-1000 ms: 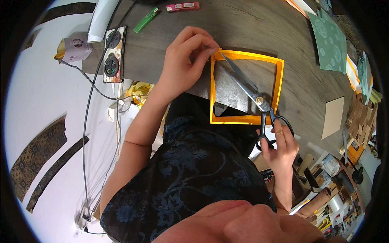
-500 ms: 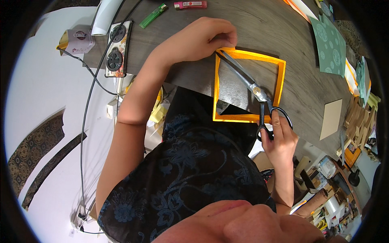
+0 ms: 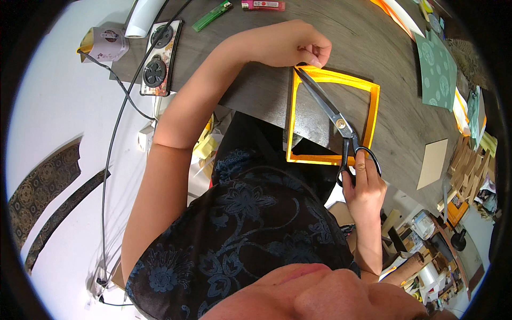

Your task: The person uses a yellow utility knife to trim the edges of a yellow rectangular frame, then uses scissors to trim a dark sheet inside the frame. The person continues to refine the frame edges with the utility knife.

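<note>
A square, open frame covered in bright yellow-orange material (image 3: 375, 114) lies partly over the table's near edge. Large metal scissors with black handles (image 3: 332, 109) slant across its opening, tips at the frame's far left corner. My right hand (image 3: 367, 186) grips the handles near the frame's near right side, fingers through the loops. The blades look nearly closed. At the far left corner, my left hand (image 3: 298, 44) is closed in a pinch against the frame's far edge. Whatever sits between its fingertips is too small or hidden to name.
A green lighter-shaped item (image 3: 212, 16) and a pink one (image 3: 263, 5) lie at the back. A patterned phone-like object (image 3: 160, 58) is at left beside dark cables. Green patterned sheets (image 3: 434, 72) and a beige card (image 3: 432, 164) lie at right, near stacked wooden strips (image 3: 469, 170).
My left hand has shifted slightly right, its fingers curling further in. The frame has moved a little right and down, and the scissor tips stay at its far left corner.
</note>
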A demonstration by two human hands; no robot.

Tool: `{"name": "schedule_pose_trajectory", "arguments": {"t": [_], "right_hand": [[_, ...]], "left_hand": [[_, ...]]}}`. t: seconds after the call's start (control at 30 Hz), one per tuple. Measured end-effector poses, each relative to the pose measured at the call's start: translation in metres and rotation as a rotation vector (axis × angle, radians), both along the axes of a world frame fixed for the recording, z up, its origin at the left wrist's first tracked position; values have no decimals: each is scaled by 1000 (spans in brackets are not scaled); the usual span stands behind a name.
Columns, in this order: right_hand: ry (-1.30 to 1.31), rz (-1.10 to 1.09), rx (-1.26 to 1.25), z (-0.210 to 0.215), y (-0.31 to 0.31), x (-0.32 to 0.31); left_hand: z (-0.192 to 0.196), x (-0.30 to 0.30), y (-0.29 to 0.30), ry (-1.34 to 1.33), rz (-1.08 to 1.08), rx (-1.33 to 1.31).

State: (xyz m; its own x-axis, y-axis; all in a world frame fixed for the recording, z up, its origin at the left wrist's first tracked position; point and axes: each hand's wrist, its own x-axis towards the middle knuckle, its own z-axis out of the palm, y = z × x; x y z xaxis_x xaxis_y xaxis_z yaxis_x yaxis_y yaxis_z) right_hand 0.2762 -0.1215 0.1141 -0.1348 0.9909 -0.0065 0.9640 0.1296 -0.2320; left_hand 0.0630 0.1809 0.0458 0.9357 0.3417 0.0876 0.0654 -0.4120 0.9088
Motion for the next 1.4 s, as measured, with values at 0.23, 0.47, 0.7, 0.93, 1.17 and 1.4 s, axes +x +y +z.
{"name": "schedule_pose_trajectory", "arguments": {"t": [0.23,0.47,0.7,0.93,1.17,1.4], "right_hand": [[-1,-32,-39,2,-2,-1],[-18,-14,-50,3,-3,-2],[-22,-9,-58,3,-3,-4],[-16,-12,-54,2,-3,-7],[-50,1,-40,4,-3,-8],[3,-7,18,2,-2,-6]], "left_hand": [[-1,5,2,33,-12,43],[-5,12,3,26,-44,46],[-1,14,5,63,-117,144],[-5,17,8,57,-111,104],[-2,15,8,68,-114,81],[8,12,9,8,-80,46]]}}
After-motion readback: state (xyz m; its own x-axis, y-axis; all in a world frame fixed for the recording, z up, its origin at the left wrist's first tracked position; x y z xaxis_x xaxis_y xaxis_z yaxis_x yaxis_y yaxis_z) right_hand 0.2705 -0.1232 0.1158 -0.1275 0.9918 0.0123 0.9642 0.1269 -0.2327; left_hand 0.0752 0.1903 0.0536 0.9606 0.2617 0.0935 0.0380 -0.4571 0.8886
